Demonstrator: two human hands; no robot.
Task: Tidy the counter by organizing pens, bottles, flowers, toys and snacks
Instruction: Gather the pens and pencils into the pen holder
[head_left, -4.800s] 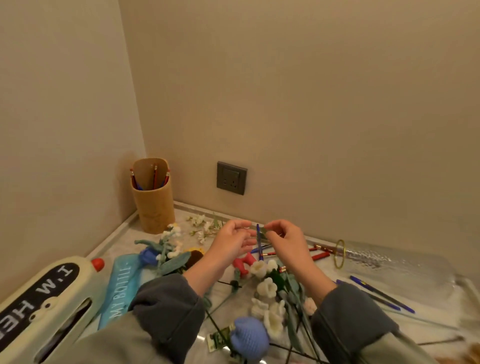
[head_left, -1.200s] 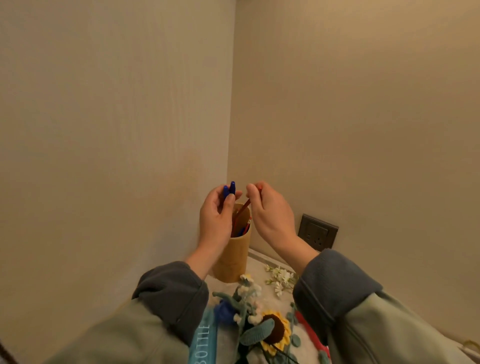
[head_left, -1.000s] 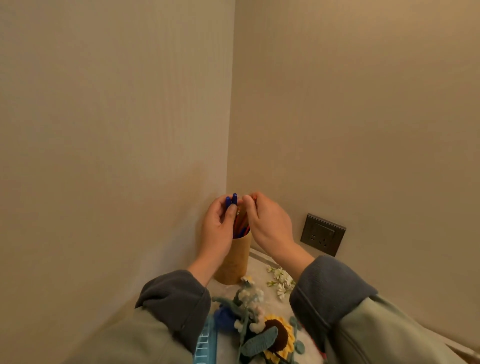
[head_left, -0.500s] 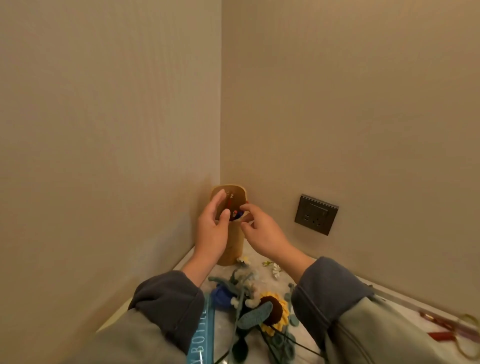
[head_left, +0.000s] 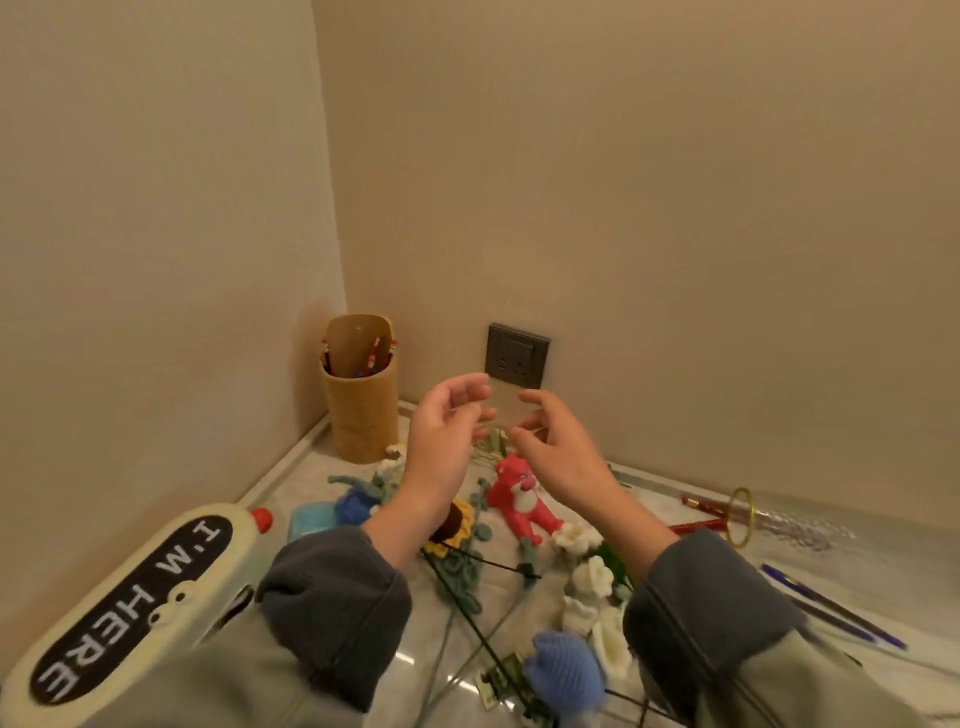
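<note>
- Hovering above the counter, the left hand and the right hand turn their palms toward each other, close together but not touching.
- Both hands hold nothing. Their fingers are relaxed and loosely curled, with only a narrow gap between the fingertips of one hand and the other.
- A tan pen holder stands upright in the corner where the two walls meet, to the left of the left hand. Several pens stand inside it, their ends showing near the rim.
- A dark wall socket sits on the back wall, just behind the hands.
- A red toy lies on the counter below the hands, between the two wrists.
- A crocheted sunflower is partly hidden under the left wrist, and a blue crocheted flower lies to its left.
- White crocheted flowers lie near the right sleeve, and their long stems cross each other.
- A light blue bottle lies beside a cream case marked "I.M HERE" at the left edge.
- A glass vase with a gold rim lies on its side at the right, by the back wall.
- Two red pens lie just beside its rim, and blue pens lie nearer, to the right of the right sleeve.
</note>
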